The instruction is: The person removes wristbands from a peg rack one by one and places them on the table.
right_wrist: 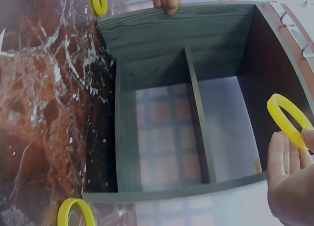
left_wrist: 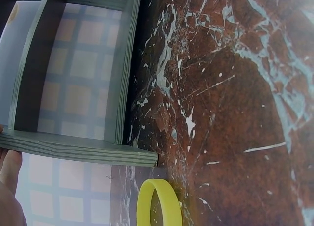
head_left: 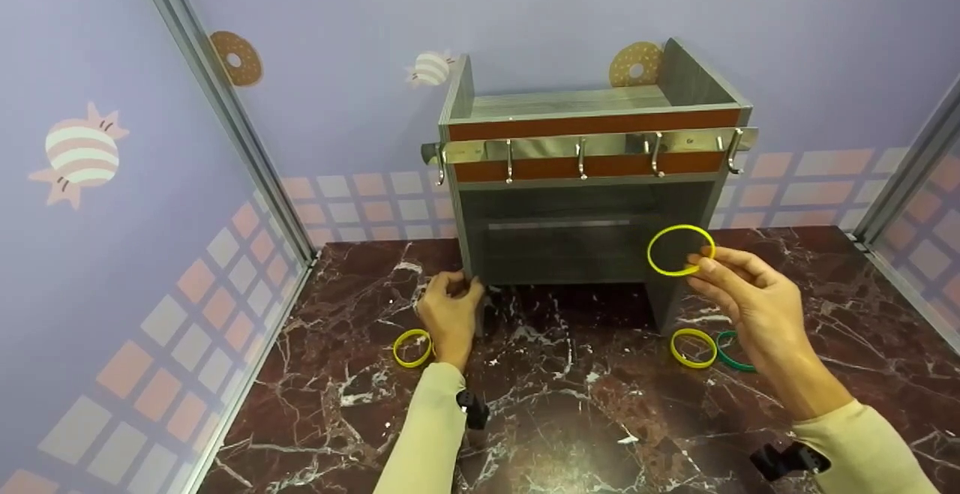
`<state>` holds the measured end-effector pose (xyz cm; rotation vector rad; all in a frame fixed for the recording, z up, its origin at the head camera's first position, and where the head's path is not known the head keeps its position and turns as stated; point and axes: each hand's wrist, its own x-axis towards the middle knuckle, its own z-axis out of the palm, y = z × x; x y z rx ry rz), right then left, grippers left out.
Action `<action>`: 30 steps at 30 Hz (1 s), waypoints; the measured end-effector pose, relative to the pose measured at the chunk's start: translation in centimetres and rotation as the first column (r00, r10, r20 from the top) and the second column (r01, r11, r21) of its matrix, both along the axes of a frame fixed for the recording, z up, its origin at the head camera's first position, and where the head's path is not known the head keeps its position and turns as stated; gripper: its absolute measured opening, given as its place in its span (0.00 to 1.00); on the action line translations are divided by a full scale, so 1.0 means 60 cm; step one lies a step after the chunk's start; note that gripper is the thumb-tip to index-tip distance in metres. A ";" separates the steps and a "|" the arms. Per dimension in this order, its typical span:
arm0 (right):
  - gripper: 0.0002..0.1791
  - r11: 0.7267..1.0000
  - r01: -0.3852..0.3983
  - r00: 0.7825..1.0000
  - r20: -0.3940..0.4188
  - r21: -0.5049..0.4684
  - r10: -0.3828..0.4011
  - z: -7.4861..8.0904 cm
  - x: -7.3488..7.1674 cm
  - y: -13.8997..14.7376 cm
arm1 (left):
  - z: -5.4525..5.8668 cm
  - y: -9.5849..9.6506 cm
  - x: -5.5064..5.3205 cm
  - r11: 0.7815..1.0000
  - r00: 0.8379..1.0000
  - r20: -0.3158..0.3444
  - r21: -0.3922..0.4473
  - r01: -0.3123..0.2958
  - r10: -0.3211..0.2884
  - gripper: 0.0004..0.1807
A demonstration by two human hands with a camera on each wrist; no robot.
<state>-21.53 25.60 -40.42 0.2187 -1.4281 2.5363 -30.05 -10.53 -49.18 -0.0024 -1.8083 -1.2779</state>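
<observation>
My right hand point(head_left: 757, 303) pinches a yellow wristband point(head_left: 681, 275) between thumb and fingers, holding it up in front of the right part of a grey wooden shelf point(head_left: 585, 205). The band also shows in the right wrist view, beside the shelf's hook side. My left hand point(head_left: 450, 314) grips the shelf's left side panel point(left_wrist: 83, 150) low down, with fingers on its edge. A metal hook rail point(head_left: 615, 144) with several hooks runs across the shelf's front; no band hangs on it.
On the dark red marble table point(head_left: 540, 419), a yellow wristband point(head_left: 412, 364) lies beside my left wrist. Another yellow band point(head_left: 693, 363) and a green band point(head_left: 733, 363) lie near my right hand. Patterned walls point(head_left: 345, 119) stand behind and at both sides.
</observation>
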 end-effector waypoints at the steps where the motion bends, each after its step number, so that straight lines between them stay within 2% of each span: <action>1: 0.08 1.000 0.002 1.000 0.004 -0.002 -0.002 -0.002 0.001 0.004 | 0.000 0.000 0.000 1.000 1.000 -0.001 0.000 0.000 0.000 0.08; 5: 0.08 1.000 0.011 1.000 0.012 0.002 -0.011 -0.011 0.002 0.022 | -0.002 0.000 0.000 1.000 1.000 -0.006 0.000 -0.002 0.002 0.08; 13: 0.08 0.996 0.039 0.999 0.034 -0.080 -0.036 -0.032 0.002 0.061 | -0.004 0.000 0.002 1.000 1.000 0.010 -0.004 0.000 0.000 0.08; 19: 0.08 0.994 0.061 0.997 0.052 -0.092 -0.056 -0.053 -0.001 0.092 | -0.007 0.000 0.001 1.000 1.000 0.017 0.005 0.007 -0.007 0.08; 30: 0.08 0.981 0.094 0.987 0.147 -0.168 -0.070 -0.103 0.002 0.149 | -0.007 -0.001 0.003 1.000 1.000 0.031 -0.013 -0.002 0.002 0.08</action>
